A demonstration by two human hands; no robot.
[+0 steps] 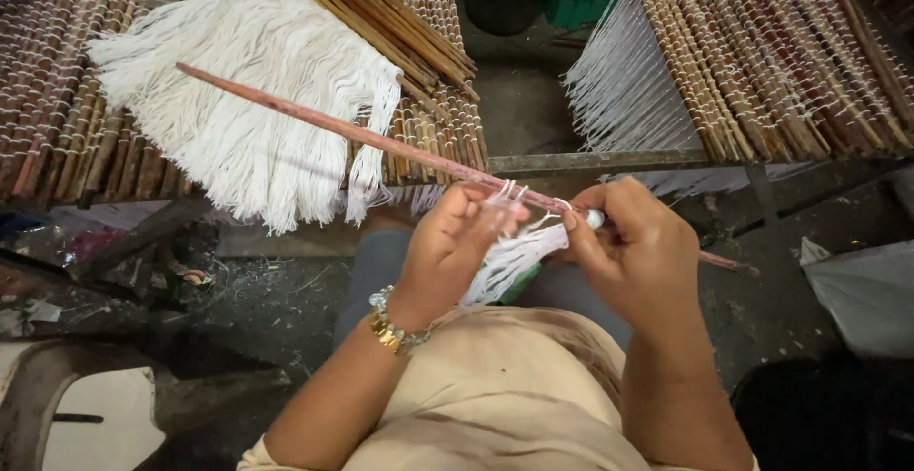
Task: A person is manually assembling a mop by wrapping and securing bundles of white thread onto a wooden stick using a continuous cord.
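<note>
A long reddish-brown stick (pixel 333 126) runs diagonally from upper left to lower right across my lap. My left hand (pixel 452 242), with a beaded and gold bracelet at the wrist, pinches white strings (pixel 509 257) looped over the stick. My right hand (pixel 633 242) grips the stick just beside those strings, with a small pale object at its fingertips. The strings hang down in a loose bunch between both hands.
A heap of white string bundles (pixel 257 100) lies on a rack of tied sticks (pixel 57 100) at the left. Another rack of sticks (pixel 771 52) with hanging white strings stands at the right. Loose sticks (pixel 381 14) rest on top. A dark littered floor lies below.
</note>
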